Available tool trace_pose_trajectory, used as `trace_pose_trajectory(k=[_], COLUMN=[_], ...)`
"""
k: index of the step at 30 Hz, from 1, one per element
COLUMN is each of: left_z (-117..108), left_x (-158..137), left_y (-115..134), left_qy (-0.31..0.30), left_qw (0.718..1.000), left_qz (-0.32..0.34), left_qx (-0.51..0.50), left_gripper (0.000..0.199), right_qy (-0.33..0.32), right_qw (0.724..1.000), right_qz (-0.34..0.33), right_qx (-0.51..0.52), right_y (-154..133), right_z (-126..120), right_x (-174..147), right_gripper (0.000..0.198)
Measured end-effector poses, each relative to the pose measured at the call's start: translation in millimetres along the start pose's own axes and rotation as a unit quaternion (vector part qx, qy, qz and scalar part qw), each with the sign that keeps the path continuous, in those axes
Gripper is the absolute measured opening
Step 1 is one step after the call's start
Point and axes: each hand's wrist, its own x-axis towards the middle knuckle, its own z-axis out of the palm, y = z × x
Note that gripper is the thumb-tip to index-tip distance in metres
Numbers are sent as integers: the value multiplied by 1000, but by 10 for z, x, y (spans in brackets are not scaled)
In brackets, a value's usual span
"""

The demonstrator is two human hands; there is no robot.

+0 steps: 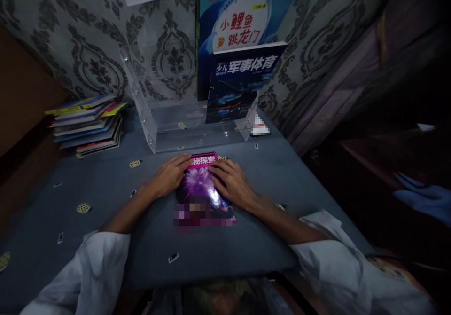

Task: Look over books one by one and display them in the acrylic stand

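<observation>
Resting flat on a purple book (202,190), the left hand (169,175) is lying open at the book's 10 o'clock corner, fingers spread over the cover's upper left edge and gripping nothing. The right hand (230,182) is lying open too, palm down at the book's 2 o'clock side, fingers reaching onto the cover near the title. The book is lying face up on the grey-blue tablecloth (310,183), near the table's middle, its top edge just short of a clear acrylic book stand (183,127) at 12 o'clock. Two books are standing upright at the right end of that stand: a dark blue book (243,82) in front and a taller light blue picture book (243,14) behind it, leaning against the patterned wallpaper (88,47). A stack of thin books (88,124) is lying flat at 10 o'clock from the hands, well apart from them. White sleeves (88,277) are covering both forearms at 6 o'clock. A blue cloth (423,195) is showing at 3 o'clock, off the table in the dark.
</observation>
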Motion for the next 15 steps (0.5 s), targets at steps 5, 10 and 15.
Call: trace_pose_trajectory(k=[5,10,15], left_z=[47,116,152], left_x=[124,230,350], left_y=[22,29,59], left_qy=[-4,2,-7], left_qw=[999,998,998], left_qz=[36,55,69], left_qx=[-2,6,6], left_gripper=[53,49,48], right_qy=[-8,-6,8], right_qw=[1000,1000,1000], right_qz=[14,17,6], right_qx=[-15,-13,15], right_y=[-18,-8,31], right_z=[-19,-29,-20], right_x=[7,7,8], right_gripper=[31,29,29])
